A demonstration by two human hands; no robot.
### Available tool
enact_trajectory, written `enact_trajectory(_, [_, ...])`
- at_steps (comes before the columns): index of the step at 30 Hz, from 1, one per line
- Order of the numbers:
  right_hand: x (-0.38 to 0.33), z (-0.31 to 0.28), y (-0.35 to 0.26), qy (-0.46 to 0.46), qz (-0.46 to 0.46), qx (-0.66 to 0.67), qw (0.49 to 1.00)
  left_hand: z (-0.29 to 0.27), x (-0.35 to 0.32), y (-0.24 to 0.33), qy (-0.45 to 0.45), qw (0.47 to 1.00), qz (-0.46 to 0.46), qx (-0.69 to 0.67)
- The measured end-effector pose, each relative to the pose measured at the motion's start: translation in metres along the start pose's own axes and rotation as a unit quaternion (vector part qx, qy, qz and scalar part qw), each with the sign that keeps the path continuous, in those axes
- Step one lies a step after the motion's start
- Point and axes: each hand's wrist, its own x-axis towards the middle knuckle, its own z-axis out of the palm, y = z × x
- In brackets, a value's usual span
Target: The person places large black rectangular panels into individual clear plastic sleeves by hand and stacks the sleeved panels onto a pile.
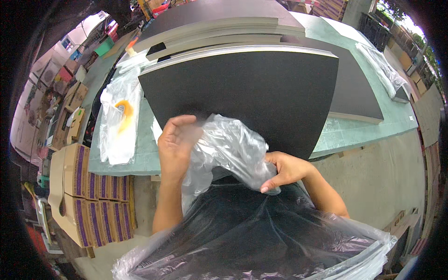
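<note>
A clear plastic bag [224,149] is bunched between my two hands, just in front of the near edge of a black board. My left hand [175,142] grips the bag's left side, fingers curled into the film. My right hand [284,170] pinches its right side, thumb pointing down. The bag runs down over a dark board [242,233] close to my body, wrapped in crinkled clear plastic. A large black board [247,93] lies flat on the green table [354,130], with more dark boards [219,23] stacked behind it.
Clear plastic bags [116,126] lie at the table's left edge, one holding an orange tape roll [123,109]. Another plastic sheet [382,70] lies at the right. Cardboard boxes with purple stripes [93,200] are stacked on the floor at left. Concrete floor [378,177] shows at right.
</note>
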Motion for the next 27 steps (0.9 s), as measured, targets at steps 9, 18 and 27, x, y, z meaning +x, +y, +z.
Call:
enact_trajectory(9, [-0.001,0.0,-0.002,0.121,0.021,0.127,0.984,0.006,-0.009,0.01,-0.003,0.945,0.139,0.296])
enact_trajectory(18, [0.013,0.021,0.004,0.143,0.048,0.343,0.927,0.043,-0.046,0.029,-0.228,0.97,-0.006,0.088])
enact_trajectory(27, [0.007,0.008,0.004,0.156,0.037,0.232,0.959,0.045,-0.041,0.018,-0.246,0.963,-0.062,0.087])
